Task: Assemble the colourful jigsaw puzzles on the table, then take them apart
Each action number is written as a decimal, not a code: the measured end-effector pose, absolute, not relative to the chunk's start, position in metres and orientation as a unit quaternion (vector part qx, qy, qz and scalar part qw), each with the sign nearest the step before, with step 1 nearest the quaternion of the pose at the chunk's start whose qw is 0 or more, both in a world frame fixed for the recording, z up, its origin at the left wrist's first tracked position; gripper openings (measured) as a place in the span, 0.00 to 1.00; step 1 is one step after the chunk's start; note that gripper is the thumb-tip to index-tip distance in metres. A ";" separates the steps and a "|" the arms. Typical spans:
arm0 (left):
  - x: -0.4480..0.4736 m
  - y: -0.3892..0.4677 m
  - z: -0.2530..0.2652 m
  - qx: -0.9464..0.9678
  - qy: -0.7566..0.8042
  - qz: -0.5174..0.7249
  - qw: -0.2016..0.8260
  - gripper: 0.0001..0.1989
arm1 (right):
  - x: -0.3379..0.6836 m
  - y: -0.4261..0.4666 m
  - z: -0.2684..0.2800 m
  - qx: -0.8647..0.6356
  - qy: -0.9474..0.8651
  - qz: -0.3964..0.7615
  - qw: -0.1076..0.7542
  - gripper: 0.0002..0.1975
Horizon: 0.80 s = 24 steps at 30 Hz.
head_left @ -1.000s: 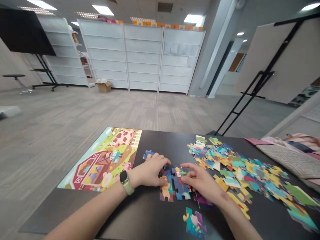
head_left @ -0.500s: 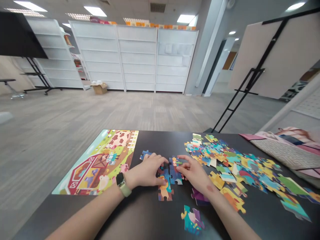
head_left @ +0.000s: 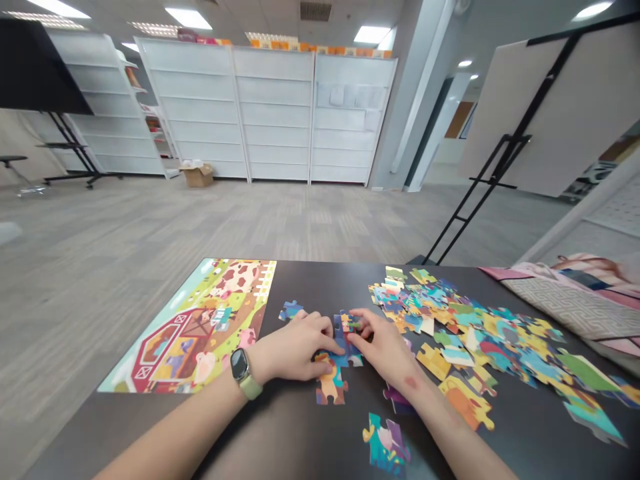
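On the dark table, a small group of joined jigsaw pieces point(head_left: 331, 390) lies between my hands, with an orange figure on its lowest piece. My left hand point(head_left: 306, 343), wearing a watch, bends over the group, thumb and index fingertip pressing it down. At the group's right side, my right hand point(head_left: 377, 340) pinches the edge of a dark blue jigsaw piece point(head_left: 346, 322) between thumb and fingers; it touches the others, but I cannot tell if it is fully locked. A blue loose piece point(head_left: 291, 311) rests beyond my left hand. Purple pieces point(head_left: 399, 400) lie partly under my right forearm.
A farm picture sheet point(head_left: 175, 340) lies at the left. Many loose jigsaw pieces point(head_left: 480, 327) are heaped at the right. A teal and purple piece point(head_left: 386, 445) sits near the front. A patterned bag point(head_left: 565, 300) is at the right edge.
My left index finger has moved right and down onto the seam of the joined pieces. The dark blue piece and my right hand have shifted slightly left, closing the gap.
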State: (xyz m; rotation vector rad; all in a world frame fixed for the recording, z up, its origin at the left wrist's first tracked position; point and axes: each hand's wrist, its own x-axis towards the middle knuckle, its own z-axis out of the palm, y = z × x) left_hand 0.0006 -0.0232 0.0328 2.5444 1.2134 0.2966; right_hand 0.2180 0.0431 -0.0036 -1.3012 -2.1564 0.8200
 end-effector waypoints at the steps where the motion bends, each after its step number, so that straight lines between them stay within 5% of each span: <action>1: 0.001 -0.024 0.033 0.888 0.423 0.100 0.152 0.15 | 0.218 0.043 -0.004 -0.480 -0.796 0.276 0.244 0.19; 12: 0.006 -0.034 0.040 0.890 0.416 0.095 0.161 0.16 | 0.222 0.034 -0.001 -0.445 -0.856 0.142 0.223 0.18; 18: 0.006 -0.032 0.035 0.887 0.404 0.114 0.189 0.18 | 0.235 0.019 0.019 -0.360 -0.840 0.111 0.389 0.17; 24: -0.006 -0.013 0.031 0.692 0.538 0.472 0.089 0.29 | 0.297 -0.033 0.018 -0.419 -0.766 0.072 0.483 0.11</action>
